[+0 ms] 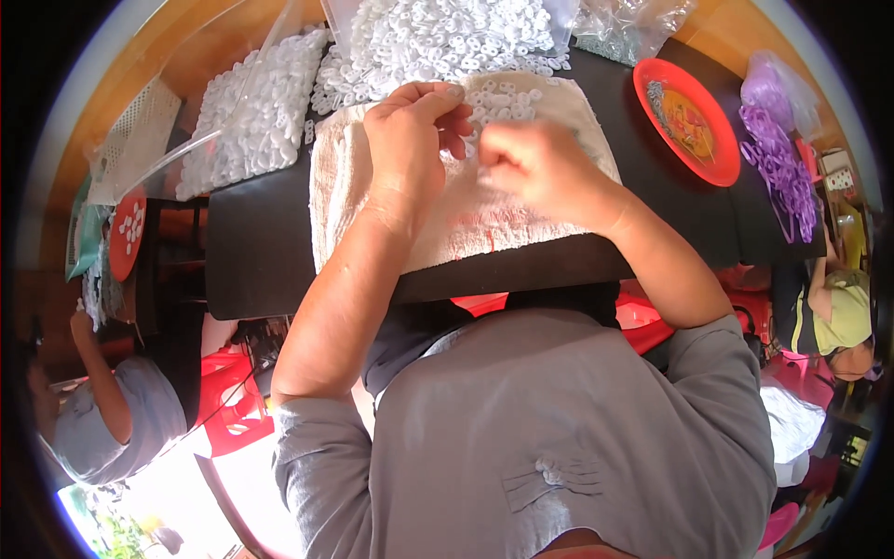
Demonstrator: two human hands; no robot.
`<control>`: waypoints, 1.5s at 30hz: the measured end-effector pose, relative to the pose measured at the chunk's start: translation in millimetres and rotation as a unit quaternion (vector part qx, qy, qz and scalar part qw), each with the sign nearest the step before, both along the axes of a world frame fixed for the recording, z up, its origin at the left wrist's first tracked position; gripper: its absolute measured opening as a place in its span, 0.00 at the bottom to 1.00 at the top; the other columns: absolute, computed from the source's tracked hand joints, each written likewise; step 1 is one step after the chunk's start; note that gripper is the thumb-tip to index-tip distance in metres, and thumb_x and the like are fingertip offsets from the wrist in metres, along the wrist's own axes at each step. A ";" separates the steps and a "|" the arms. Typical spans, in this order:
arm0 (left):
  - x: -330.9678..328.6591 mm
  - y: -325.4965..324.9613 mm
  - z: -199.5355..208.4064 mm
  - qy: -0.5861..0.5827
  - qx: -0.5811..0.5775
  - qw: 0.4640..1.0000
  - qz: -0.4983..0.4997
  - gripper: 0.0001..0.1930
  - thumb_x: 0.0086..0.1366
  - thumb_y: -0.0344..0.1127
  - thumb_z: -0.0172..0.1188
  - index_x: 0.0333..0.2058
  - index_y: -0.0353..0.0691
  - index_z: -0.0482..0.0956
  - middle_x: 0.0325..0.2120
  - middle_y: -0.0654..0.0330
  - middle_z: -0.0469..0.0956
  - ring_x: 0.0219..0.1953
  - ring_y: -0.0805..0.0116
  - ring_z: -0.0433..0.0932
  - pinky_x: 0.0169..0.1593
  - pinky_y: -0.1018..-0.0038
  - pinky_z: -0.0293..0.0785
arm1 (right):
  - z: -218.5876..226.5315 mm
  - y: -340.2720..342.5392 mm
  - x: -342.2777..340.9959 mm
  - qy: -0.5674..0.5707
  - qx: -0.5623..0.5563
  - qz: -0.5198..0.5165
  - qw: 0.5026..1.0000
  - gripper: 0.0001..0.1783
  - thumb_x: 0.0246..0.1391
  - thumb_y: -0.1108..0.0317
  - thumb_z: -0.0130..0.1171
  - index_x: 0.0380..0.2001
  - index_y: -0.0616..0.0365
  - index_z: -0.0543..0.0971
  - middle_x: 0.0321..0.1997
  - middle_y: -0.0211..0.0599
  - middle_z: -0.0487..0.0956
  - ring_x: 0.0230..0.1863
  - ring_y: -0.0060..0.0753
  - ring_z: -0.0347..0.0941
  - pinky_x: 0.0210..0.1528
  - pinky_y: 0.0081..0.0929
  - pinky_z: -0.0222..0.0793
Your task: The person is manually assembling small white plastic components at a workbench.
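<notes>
Over a cream towel (pixel 358 186), my left hand (pixel 414 116) is raised with thumb and fingers pressed together in a pinch; whatever it holds is too small or hidden. Just to its right, my right hand (pixel 540 166) is curled closed and blurred by motion, its fingertips pointing toward the left hand. Anything between its fingers cannot be made out. Behind the hands, a small group of white plastic ring-like pieces (pixel 503 101) lies on the towel. The two hands are close together but a gap shows between them.
A big heap of similar white pieces (pixel 447 37) fills a clear container at the back. A clear bag of white pieces (pixel 247 112) lies left. On the right are a red plate (pixel 722 168) with small items and purple cords (pixel 782 177). Other people (pixel 121 410) sit at both sides.
</notes>
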State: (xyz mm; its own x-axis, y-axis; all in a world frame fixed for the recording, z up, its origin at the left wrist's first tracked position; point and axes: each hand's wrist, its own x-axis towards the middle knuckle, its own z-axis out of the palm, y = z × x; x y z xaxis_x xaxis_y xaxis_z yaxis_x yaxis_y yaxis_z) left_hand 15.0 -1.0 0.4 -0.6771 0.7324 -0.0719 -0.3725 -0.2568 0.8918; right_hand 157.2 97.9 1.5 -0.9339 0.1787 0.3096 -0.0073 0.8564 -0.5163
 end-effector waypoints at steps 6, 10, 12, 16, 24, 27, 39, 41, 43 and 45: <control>13.3 -2.1 5.3 0.020 -0.015 0.999 -0.024 0.05 0.59 0.26 0.59 0.31 0.29 0.77 0.23 0.53 0.79 0.20 0.70 0.76 0.20 0.77 0.68 | 17.3 27.8 0.9 0.098 -0.407 -0.113 0.901 0.04 0.55 0.71 0.59 0.31 0.60 0.78 0.26 0.29 0.78 0.27 0.18 0.72 0.29 0.16 0.63; 18.4 -1.7 5.9 0.026 -0.009 0.999 -0.024 0.04 0.59 0.25 0.59 0.31 0.29 0.76 0.23 0.53 0.79 0.20 0.70 0.76 0.20 0.78 0.68 | 15.3 24.4 0.5 0.108 -0.437 -0.117 0.886 0.05 0.56 0.70 0.59 0.32 0.61 0.79 0.26 0.30 0.78 0.27 0.19 0.73 0.29 0.16 0.64; 16.7 -2.2 4.8 0.027 -0.008 0.999 -0.030 0.05 0.59 0.25 0.60 0.32 0.28 0.76 0.24 0.52 0.79 0.20 0.69 0.77 0.20 0.77 0.68 | 16.6 22.7 -0.8 0.114 -0.441 -0.118 0.882 0.06 0.56 0.70 0.59 0.33 0.61 0.79 0.27 0.30 0.79 0.27 0.19 0.73 0.29 0.17 0.65; 16.8 -2.2 2.8 0.045 -0.001 0.998 -0.038 0.06 0.59 0.24 0.61 0.34 0.27 0.77 0.25 0.51 0.80 0.21 0.68 0.77 0.21 0.78 0.69 | 15.9 21.8 -1.6 0.120 -0.434 -0.118 0.885 0.06 0.56 0.71 0.59 0.33 0.62 0.79 0.27 0.30 0.79 0.28 0.19 0.74 0.30 0.17 0.66; 20.7 -1.8 5.2 0.051 -0.002 0.998 -0.021 0.03 0.57 0.22 0.60 0.30 0.28 0.77 0.21 0.53 0.79 0.18 0.71 0.76 0.18 0.78 0.67 | 18.4 21.6 -0.3 0.106 -0.414 -0.096 0.899 0.05 0.55 0.71 0.60 0.33 0.62 0.80 0.27 0.30 0.79 0.28 0.18 0.72 0.30 0.16 0.66; 20.9 -1.7 5.0 0.048 -0.001 0.999 -0.018 0.03 0.56 0.22 0.60 0.29 0.28 0.77 0.21 0.53 0.79 0.18 0.71 0.75 0.18 0.79 0.67 | 20.2 20.5 -0.1 0.110 -0.407 -0.106 0.901 0.05 0.55 0.71 0.60 0.33 0.62 0.80 0.27 0.30 0.78 0.27 0.18 0.72 0.30 0.16 0.65; 24.7 -3.6 7.2 0.070 -0.005 0.997 -0.030 0.03 0.58 0.23 0.60 0.31 0.29 0.77 0.22 0.54 0.79 0.19 0.72 0.76 0.20 0.79 0.68 | 17.5 21.3 -0.4 0.109 -0.420 -0.071 0.898 0.05 0.54 0.72 0.61 0.33 0.62 0.80 0.28 0.30 0.79 0.27 0.17 0.71 0.31 0.16 0.66; 25.9 -3.3 7.7 0.068 -0.001 0.997 -0.032 0.03 0.58 0.23 0.59 0.30 0.29 0.77 0.21 0.55 0.79 0.19 0.73 0.75 0.20 0.79 0.68 | 17.0 21.3 -0.3 0.107 -0.425 -0.071 0.896 0.05 0.55 0.71 0.61 0.33 0.62 0.80 0.28 0.30 0.79 0.28 0.18 0.72 0.31 0.16 0.66; 26.3 -2.7 6.4 0.070 0.002 0.997 -0.033 0.03 0.58 0.24 0.60 0.30 0.29 0.77 0.21 0.55 0.79 0.19 0.73 0.75 0.20 0.79 0.68 | 18.5 22.2 0.6 0.104 -0.429 -0.071 0.894 0.05 0.55 0.71 0.60 0.33 0.62 0.80 0.28 0.30 0.80 0.28 0.18 0.72 0.31 0.16 0.66; 26.4 -2.9 6.3 0.064 0.007 0.997 -0.032 0.03 0.59 0.24 0.60 0.30 0.30 0.77 0.21 0.55 0.79 0.19 0.73 0.75 0.20 0.79 0.68 | 22.3 24.2 0.8 0.080 -0.460 -0.068 0.881 0.06 0.57 0.70 0.60 0.34 0.62 0.81 0.28 0.30 0.80 0.28 0.18 0.74 0.31 0.16 0.66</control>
